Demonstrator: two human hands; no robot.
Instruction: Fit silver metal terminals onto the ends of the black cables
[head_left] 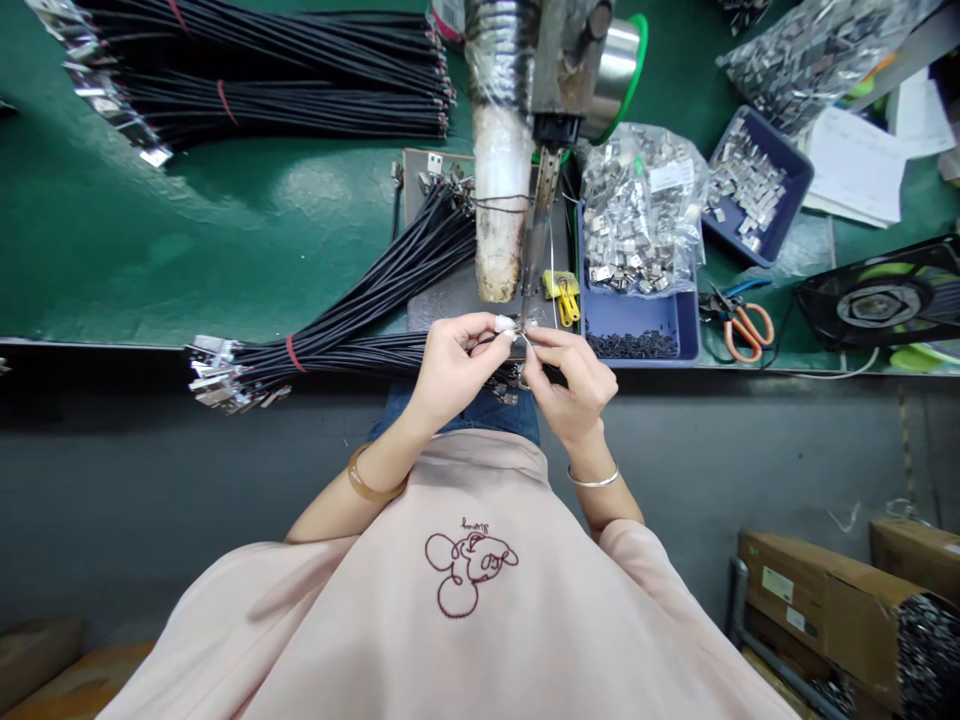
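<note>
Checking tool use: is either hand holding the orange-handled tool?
No, the orange-handled tool lies beside the nearer tray, apart from the left hand and right hand.

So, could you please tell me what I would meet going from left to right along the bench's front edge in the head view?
Silver connector ends of a black cable bundle, red band, left hand, right hand, nearer blue tray, orange-handled pliers, black fan.

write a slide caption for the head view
Left hand and right hand pinch close together at the edge of a green workbench, near banded black cables and a blue tray.
</note>
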